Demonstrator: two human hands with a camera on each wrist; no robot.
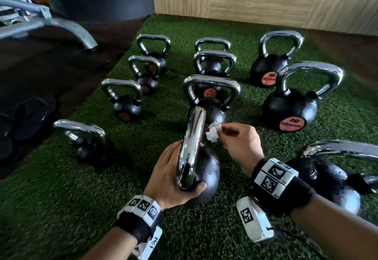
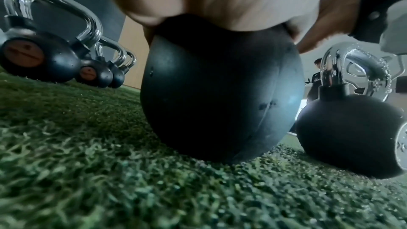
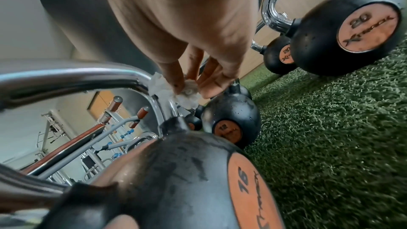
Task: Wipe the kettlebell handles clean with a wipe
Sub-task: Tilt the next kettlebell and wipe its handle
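Your left hand point(image 1: 173, 175) and right hand point(image 1: 241, 147) are bare, with no gloves or sleeves. Each wrist carries a black strap: the left strap point(image 1: 134, 228), the right strap point(image 1: 286, 193). Both straps are ringed with white blocks printed with black square codes, and a white coded tab point(image 1: 254, 219) hangs below your right wrist.

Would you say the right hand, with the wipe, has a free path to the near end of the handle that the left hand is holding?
Probably not: the left hand is wrapped around the near end of the handle, covering it. The right hand pinches the wipe against the far side.
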